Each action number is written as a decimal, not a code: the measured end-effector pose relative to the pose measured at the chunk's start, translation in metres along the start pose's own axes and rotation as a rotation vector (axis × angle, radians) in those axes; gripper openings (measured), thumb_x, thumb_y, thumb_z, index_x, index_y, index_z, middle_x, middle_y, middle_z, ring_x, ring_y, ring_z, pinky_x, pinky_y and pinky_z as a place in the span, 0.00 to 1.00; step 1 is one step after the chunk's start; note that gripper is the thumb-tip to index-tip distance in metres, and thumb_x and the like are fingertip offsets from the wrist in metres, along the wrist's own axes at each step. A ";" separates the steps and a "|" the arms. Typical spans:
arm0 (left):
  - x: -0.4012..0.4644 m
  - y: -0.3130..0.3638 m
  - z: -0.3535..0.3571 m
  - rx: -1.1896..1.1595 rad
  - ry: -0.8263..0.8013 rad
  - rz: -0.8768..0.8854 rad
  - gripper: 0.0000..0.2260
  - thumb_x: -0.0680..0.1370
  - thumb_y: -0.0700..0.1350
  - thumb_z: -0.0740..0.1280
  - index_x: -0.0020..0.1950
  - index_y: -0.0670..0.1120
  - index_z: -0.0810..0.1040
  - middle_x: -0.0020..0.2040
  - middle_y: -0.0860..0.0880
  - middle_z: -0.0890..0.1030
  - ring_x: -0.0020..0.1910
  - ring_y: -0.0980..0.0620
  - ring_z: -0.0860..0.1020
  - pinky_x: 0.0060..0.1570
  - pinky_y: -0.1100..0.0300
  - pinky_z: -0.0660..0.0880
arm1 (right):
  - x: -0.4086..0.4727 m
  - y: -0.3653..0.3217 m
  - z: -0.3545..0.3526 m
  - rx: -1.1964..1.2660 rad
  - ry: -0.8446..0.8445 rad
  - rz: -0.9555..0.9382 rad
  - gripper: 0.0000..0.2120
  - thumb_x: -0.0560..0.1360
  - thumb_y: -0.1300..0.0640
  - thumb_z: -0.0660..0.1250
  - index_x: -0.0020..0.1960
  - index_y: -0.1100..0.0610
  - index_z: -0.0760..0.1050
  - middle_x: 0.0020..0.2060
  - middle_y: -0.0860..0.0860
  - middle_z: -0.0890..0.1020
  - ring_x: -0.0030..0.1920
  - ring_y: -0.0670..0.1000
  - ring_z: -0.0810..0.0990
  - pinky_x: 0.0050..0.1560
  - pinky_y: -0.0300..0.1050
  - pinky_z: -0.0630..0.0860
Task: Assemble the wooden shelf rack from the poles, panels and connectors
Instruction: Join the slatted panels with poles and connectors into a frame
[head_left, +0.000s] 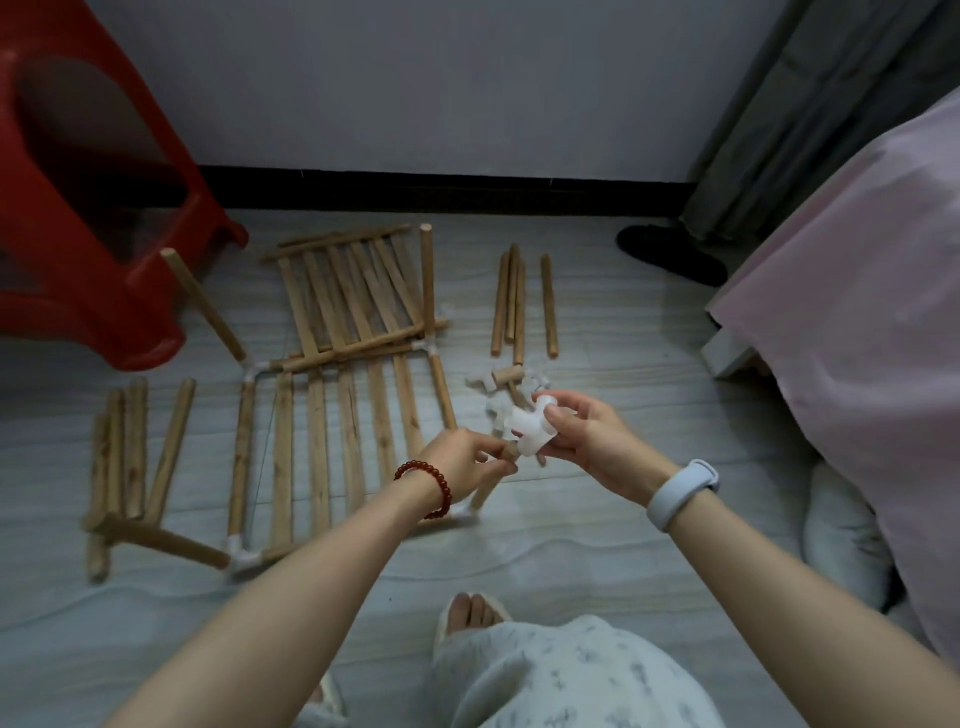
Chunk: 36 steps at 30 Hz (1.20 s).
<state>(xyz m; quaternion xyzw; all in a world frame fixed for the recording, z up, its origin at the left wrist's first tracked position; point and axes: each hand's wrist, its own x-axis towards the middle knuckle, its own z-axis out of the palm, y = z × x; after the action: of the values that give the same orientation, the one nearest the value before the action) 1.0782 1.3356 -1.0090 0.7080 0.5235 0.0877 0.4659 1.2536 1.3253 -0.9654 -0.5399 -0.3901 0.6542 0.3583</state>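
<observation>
Head view, looking down at a pale wood-grain floor (597, 545).

Right hand (587, 441): I see the thumb and fingers curled round a white plastic connector (524, 431), held above the floor at scene centre. Left hand (462, 457): fingertips pinch the top end of a wooden pole (485, 493) that rises at a slant from a white corner joint on the floor; the pole end sits at the connector's lower socket. I cannot tell whether it is seated inside.

Partly built frame (332, 441) lies flat on the floor left of the hands: slatted panel bordered by poles with white joints at the corners. A second slatted panel (358, 291) lies askew on its far end. One pole (205, 304) slants up from the far-left joint, another (161, 540) juts out from the near-left joint.

Loose poles: a bundle (130, 457) at far left, a group of four (519, 306) beyond the hands. Spare connectors (511, 382) are piled just behind the right hand.

Surroundings: red plastic stool (88, 218) at far left, pink bedsheet (857, 322) at right, grey curtain (810, 104) in the far right corner. Red bead bracelet (428, 480) on left wrist, pale band (680, 493) on right wrist.
</observation>
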 end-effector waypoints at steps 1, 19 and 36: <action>0.001 -0.001 0.000 -0.028 0.007 -0.012 0.06 0.75 0.49 0.67 0.50 0.56 0.82 0.50 0.52 0.83 0.54 0.55 0.77 0.57 0.57 0.72 | 0.001 -0.001 0.001 -0.031 -0.003 -0.009 0.11 0.80 0.62 0.58 0.61 0.60 0.70 0.46 0.55 0.80 0.45 0.51 0.81 0.49 0.43 0.78; -0.014 -0.009 -0.044 -0.365 -0.020 -0.006 0.07 0.78 0.49 0.65 0.42 0.50 0.80 0.41 0.52 0.82 0.41 0.57 0.79 0.45 0.63 0.75 | 0.000 0.014 0.032 -0.824 0.133 -0.154 0.18 0.81 0.47 0.53 0.42 0.58 0.72 0.32 0.47 0.73 0.34 0.46 0.71 0.36 0.41 0.65; -0.009 0.003 -0.043 -0.175 -0.178 0.026 0.06 0.72 0.50 0.72 0.42 0.48 0.81 0.40 0.56 0.81 0.43 0.57 0.78 0.47 0.61 0.75 | 0.000 0.004 0.017 -0.551 -0.128 0.149 0.16 0.80 0.45 0.56 0.40 0.50 0.75 0.30 0.48 0.73 0.27 0.44 0.70 0.28 0.36 0.68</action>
<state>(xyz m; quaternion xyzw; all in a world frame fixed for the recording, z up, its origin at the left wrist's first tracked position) 1.0498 1.3527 -0.9794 0.6763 0.4611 0.0758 0.5695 1.2364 1.3213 -0.9674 -0.6018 -0.5339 0.5809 0.1238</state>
